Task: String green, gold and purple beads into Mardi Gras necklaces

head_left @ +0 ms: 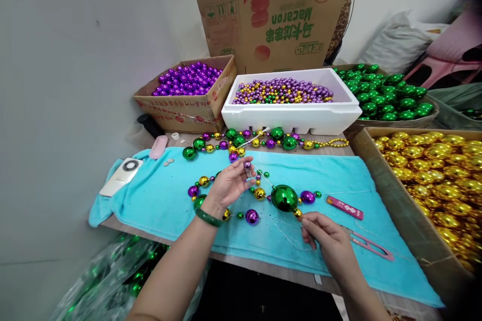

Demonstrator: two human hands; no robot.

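Observation:
My left hand, a green bangle at its wrist, pinches a small purple bead above the turquoise towel. From there a taut pale string runs down to a large shiny green bead. My right hand is closed at the fingertips on a small gold bead just below that green one. A purple bead lies to its right on a thin thread. More strung beads, including a purple bead, rest around my left hand, which partly hides them.
Behind the towel lies a finished-looking bead strand. Boxes hold purple beads, green beads and gold beads; a white foam box holds mixed small ones. Pink thread snips and a pink packet lie at right.

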